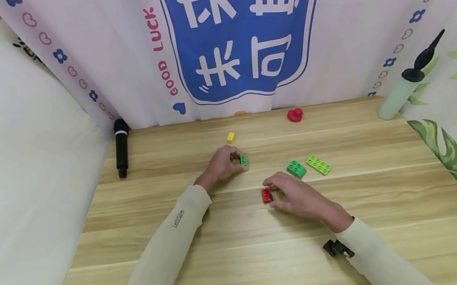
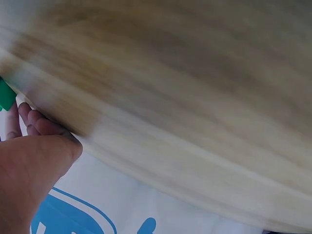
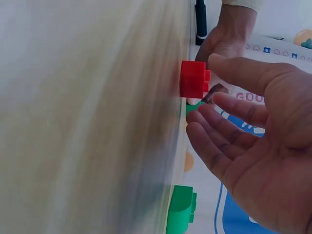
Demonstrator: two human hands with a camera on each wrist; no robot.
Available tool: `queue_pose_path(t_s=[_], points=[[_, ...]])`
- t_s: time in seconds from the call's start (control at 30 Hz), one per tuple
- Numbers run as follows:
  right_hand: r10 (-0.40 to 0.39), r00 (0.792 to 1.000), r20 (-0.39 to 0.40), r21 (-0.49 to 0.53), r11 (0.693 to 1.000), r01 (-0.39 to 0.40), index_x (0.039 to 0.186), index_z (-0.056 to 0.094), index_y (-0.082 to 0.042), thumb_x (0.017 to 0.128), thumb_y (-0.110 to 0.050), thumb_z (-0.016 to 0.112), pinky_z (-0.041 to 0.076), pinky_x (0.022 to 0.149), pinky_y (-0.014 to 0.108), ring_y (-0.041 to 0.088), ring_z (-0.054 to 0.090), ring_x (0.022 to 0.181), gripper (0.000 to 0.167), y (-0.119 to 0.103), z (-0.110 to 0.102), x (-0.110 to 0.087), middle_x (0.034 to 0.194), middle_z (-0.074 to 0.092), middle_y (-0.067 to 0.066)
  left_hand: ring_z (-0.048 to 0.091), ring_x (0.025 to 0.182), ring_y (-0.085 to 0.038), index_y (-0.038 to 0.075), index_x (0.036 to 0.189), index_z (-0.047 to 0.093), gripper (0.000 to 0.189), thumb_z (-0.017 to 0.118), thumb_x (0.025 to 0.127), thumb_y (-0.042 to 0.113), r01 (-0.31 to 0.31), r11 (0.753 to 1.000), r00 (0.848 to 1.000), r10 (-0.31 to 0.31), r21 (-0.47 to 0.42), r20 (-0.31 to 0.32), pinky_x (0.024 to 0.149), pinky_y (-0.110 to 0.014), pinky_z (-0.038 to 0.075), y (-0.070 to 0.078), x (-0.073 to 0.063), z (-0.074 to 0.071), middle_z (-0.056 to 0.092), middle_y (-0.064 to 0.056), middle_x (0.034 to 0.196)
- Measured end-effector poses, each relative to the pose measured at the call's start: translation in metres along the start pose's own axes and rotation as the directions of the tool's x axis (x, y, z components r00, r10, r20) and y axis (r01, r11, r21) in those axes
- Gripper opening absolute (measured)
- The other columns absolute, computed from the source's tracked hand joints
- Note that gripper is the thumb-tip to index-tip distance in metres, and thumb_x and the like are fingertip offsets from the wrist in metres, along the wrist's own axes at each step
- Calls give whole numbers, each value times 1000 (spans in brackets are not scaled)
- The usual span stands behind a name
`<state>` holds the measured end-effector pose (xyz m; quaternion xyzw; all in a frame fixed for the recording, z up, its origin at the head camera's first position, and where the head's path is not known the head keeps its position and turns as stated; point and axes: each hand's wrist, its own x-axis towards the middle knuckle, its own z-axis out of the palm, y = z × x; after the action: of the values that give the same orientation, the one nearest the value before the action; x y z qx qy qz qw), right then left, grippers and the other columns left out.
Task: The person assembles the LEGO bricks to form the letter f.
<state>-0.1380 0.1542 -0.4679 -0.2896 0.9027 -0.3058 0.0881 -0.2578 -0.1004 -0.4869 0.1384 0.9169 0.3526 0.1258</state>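
My left hand (image 1: 226,163) pinches a small green toy brick (image 1: 243,160) between thumb and fingers, low at the tabletop. In the left wrist view, only part of that green brick (image 2: 7,94) shows at the left edge. A red toy brick (image 1: 266,195) rests studs up on the table, just left of my right hand (image 1: 297,196). The right thumb and fingers are spread around the red brick (image 3: 193,79), apart from each other. Beyond the right hand lie a larger green brick (image 1: 296,169) with a curved side and a long lime-green brick (image 1: 319,165).
A yellow brick (image 1: 230,137) and a red rubber duck (image 1: 295,115) are near the table's back edge. A black microphone (image 1: 121,148) lies at the left. At the back right stands a pale green hand pump (image 1: 402,92). Printed cloth (image 1: 118,80) hangs behind the wooden table (image 1: 243,264).
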Motion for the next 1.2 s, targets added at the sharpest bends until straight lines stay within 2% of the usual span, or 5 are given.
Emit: queue_pose_path(t_s=[0.27, 0.53, 0.73, 0.9, 1.2], points=[[23, 999, 26, -28, 999, -23, 126, 70, -7, 93, -18, 86, 57, 101, 42, 20, 65, 112, 39, -1, 1, 10, 121, 71, 7, 59, 115, -24, 11, 117, 75, 31, 89, 91, 23, 15, 1000, 1000, -15, 1, 6, 110, -42, 51, 2, 0, 1, 70, -6, 120], [63, 996, 59, -19, 998, -62, 120, 71, -10, 94, -19, 85, 55, 91, 35, 15, 62, 101, 32, -1, 2, 14, 112, 70, 2, 58, 115, -24, 11, 114, 75, 29, 89, 91, 23, 37, 999, 999, -37, -14, -1, 110, -42, 50, 3, -2, 1, 69, -6, 119], [71, 995, 65, -23, 997, -69, 118, 70, -11, 95, -17, 84, 55, 90, 34, 14, 61, 100, 28, -1, 3, 15, 112, 69, 2, 58, 115, -24, 12, 113, 75, 29, 89, 91, 23, 35, 999, 999, -35, -16, -3, 111, -43, 49, 2, -1, 2, 70, -5, 118], [80, 995, 59, -26, 997, -79, 118, 70, -11, 95, -17, 83, 55, 90, 34, 16, 61, 100, 27, -2, 4, 15, 114, 68, 2, 58, 116, -24, 11, 120, 75, 34, 89, 91, 25, 32, 999, 999, -32, -12, 8, 112, -43, 49, 1, 0, 1, 70, -5, 121], [95, 993, 63, -13, 995, -95, 117, 71, -12, 95, -16, 84, 56, 91, 36, 16, 63, 101, 26, -2, 4, 15, 111, 69, 1, 59, 116, -24, 12, 127, 68, 41, 87, 93, 24, 35, 995, 999, -32, -92, 26, 111, -40, 51, -2, -3, -1, 67, -6, 124]])
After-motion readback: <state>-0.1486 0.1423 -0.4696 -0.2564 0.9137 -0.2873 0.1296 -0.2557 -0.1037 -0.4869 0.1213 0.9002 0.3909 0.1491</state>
